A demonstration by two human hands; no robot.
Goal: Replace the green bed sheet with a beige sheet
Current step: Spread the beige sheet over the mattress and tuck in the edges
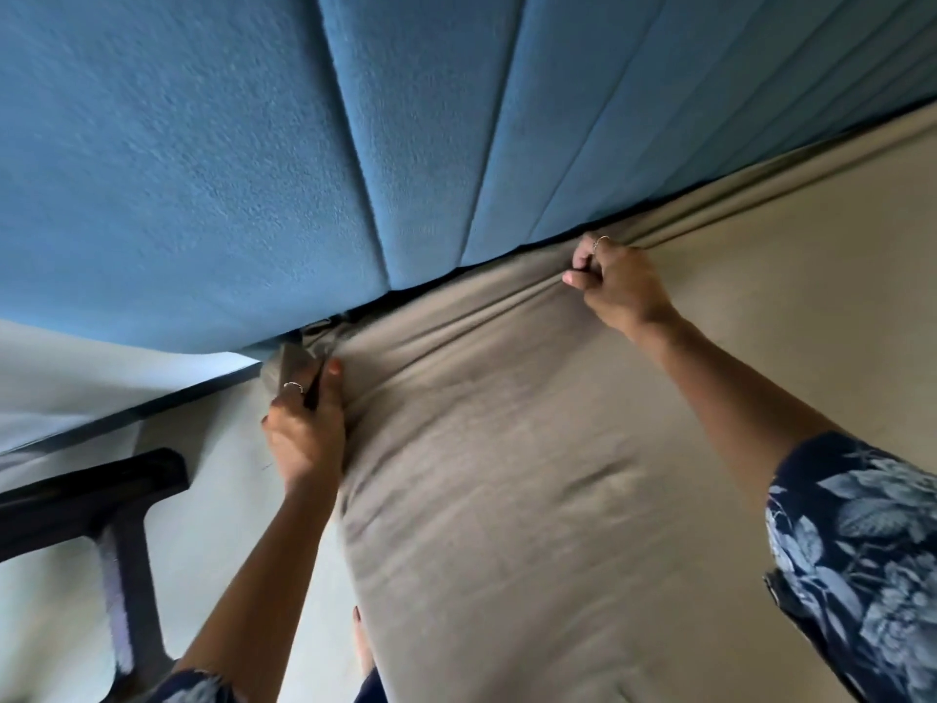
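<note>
Beige sheet (532, 474) bunched in both hands

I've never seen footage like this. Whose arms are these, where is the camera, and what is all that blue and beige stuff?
There is no machine here: a person wears a wide-angle camera on the head, looking down at their own arms. The beige sheet covers the mattress. The blue padded headboard stands behind it. The left hand grips the sheet at the mattress corner, beside the headboard. The right hand pinches a fold of sheet along the headboard edge. A dark table stands to the left. No green sheet shows.
</note>
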